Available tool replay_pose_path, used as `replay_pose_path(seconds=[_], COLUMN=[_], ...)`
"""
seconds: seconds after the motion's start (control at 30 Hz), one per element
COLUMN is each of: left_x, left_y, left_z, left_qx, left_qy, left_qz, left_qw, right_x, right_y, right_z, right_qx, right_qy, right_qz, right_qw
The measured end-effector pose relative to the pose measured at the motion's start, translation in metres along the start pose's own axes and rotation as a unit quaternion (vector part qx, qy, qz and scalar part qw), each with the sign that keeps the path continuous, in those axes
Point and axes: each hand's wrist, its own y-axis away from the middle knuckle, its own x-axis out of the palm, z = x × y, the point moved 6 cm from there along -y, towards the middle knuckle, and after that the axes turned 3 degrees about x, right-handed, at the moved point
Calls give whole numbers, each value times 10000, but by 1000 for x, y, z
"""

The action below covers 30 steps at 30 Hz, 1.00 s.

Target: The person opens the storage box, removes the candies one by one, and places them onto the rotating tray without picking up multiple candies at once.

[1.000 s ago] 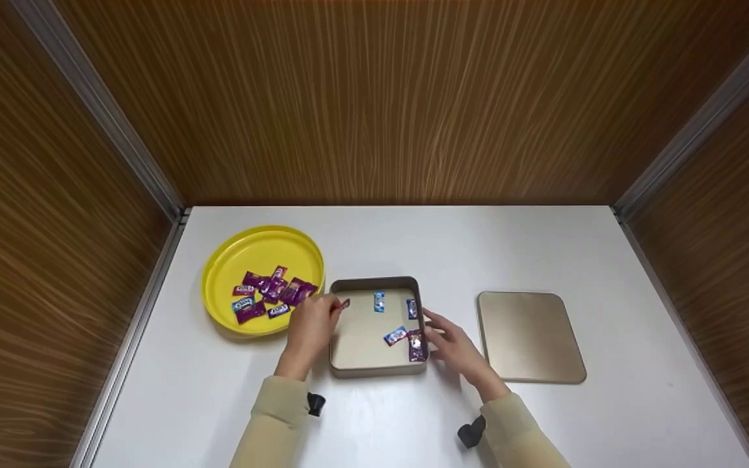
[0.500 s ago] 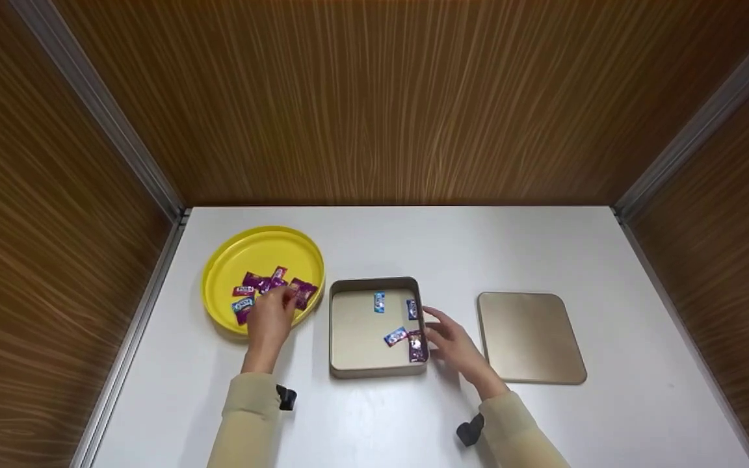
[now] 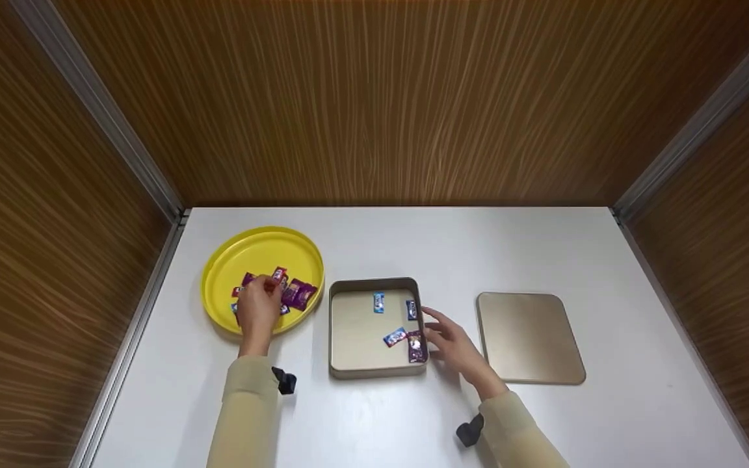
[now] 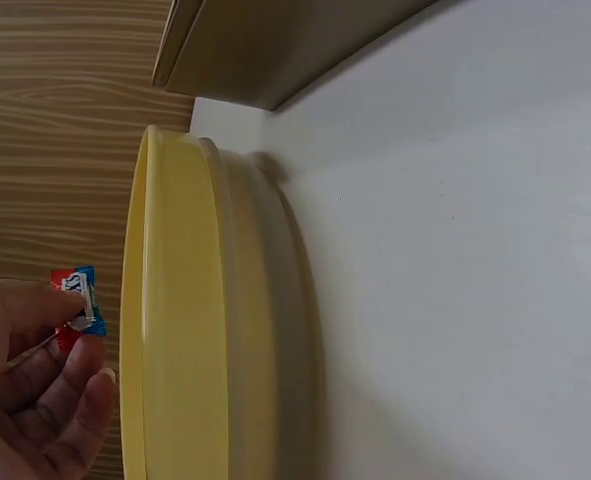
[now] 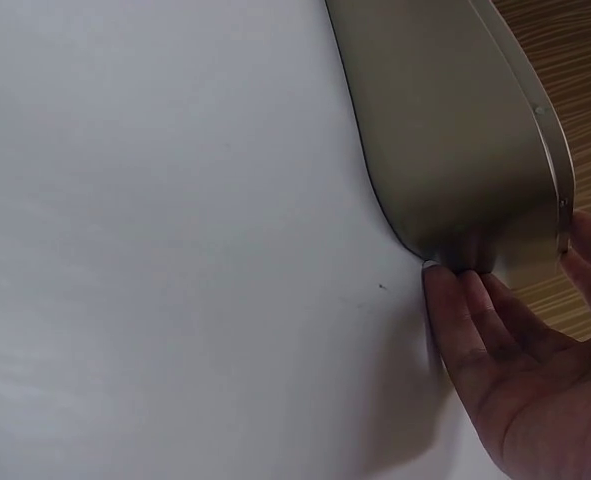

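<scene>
Left hand [image 3: 259, 309]: over the near part of the tray, its grip pinching one sweet between thumb and finger.
Pinched sweet [image 4: 80, 300]: a small red-and-blue wrapper with white lettering, clear only in the left wrist view; from the head, the hand hides it.
Yellow tray [image 3: 264, 253]: left on the white table [image 3: 387, 422]. The head view looks inside, at purple packets [image 3: 300, 294] and smaller sweets partly covered by the hand; the left wrist view gives its outer side.
Right hand [image 3: 456, 348]: beside the tin's right wall, grip loosely spread. The right wrist view adds fingertips touching the outer wall low down, with others up by the rim.
Metal tin [image 3: 355, 338]: right of the tray. Only the head view shows its contents: a light-blue sweet [image 3: 379, 302] far, a dark-blue sweet [image 3: 411, 310] along the right wall, a blue-and-red sweet [image 3: 394, 337] and, touching or nearly so, a purple packet [image 3: 416, 348] near right.
Square lid [image 3: 530, 338]: flat, right of the tin, head view only.
</scene>
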Motion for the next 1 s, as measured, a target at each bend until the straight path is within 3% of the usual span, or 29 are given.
replay_pose_path(seconds=[0.37, 0.47, 0.6, 0.7, 1.0], left_x=[15, 16, 16, 17, 19], left_y=[-7, -9, -10, -11, -3], left_z=[16, 16, 11, 9, -17], left_qx=[-777, -576, -145, -16, 558], left_qy=[-139, -45, 392, 660, 647], left_qz=[718, 630, 451, 444, 610], left_qw=[9943, 9963, 9981, 9968, 9945], right_x=[0, 0, 0, 0, 1], right_y=[-1, -1, -1, -1, 1], right_z=[-2, -2, -1, 0, 5], right_qx=[5, 8, 17, 8, 41], right_qy=[-81, -80, -106, -105, -137], right_qz=[63, 70, 99, 129, 103], right_qw=[9999, 9999, 9999, 9999, 9998])
